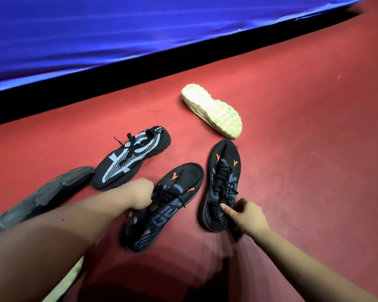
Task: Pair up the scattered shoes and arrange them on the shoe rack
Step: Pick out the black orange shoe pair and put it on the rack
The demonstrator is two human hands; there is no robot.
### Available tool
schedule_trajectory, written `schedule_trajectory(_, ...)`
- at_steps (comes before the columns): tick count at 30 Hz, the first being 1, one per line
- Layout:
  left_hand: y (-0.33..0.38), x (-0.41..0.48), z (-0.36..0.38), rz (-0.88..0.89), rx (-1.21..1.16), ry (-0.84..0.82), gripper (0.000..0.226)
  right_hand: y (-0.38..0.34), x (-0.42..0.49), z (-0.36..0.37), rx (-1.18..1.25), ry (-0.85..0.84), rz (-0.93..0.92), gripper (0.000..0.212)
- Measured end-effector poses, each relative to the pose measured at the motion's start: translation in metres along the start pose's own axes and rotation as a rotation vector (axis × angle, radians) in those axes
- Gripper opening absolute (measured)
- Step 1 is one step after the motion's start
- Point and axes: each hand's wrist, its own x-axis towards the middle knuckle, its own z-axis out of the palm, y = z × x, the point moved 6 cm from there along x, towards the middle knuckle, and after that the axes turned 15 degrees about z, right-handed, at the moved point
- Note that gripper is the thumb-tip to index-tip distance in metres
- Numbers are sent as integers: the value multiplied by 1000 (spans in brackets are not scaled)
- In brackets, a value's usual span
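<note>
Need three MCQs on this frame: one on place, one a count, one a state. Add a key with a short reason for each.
1. Where is the white shoe relative to the orange-marked shoes?
A. Beyond them, nearer the blue cloth
B. Between them
C. Under the left arm

2. How many shoes show orange marks?
A. One
B. Two
C. Four

3. How does the white shoe lie?
A. Upright on its sole
B. Sole up
C. Lifted in the right hand

Key:
1 A: it lies past their toes, toward the cloth.
2 B: the left hand grips one and the right hand grips the other.
3 B: its pale tread faces the camera, and it rests on the floor.
</note>
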Motion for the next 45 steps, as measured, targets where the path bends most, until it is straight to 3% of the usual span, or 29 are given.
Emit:
schedule_trajectory(4, 0, 3, 5, 13, -278, 161, 22, -8, 3, 8, 125, -93, -3, 23)
schedule_trajectory(7, 9, 15, 7, 63, -504, 286, 24, -6, 1, 7, 152, -111, 21, 24)
schedule_trajectory(12, 10, 21, 13, 66, -656, 230, 2, -5, 2, 5, 170, -111, 54, 28)
schedule_trajectory(16, 12, 17, 33, -35, -709, 137, 22, -9, 4, 2, 249, -102, 98, 30)
schedule_trajectory(19, 19, 17, 38, -109, -807, 204, 28, -15, 5, -2, 116, 2, 27, 30)
schedule_trajectory(25, 32, -14, 6, -102, -500, 487, 26, -22, -11, -16, 97, 68, -20, 26)
schedule_trajectory(35, 75, -228, -18, -142, -583, 613, 30, -77, -204, -108, -160, -15, -142, 41)
schedule_trajectory(38, 90, -326, -49, -148, -606, 649, 39, -100, -294, -150, -209, -36, -196, 40)
schedule_trajectory(45, 113, -558, -136, -137, -602, 732, 33, -168, -503, -240, -281, -57, -357, 41)
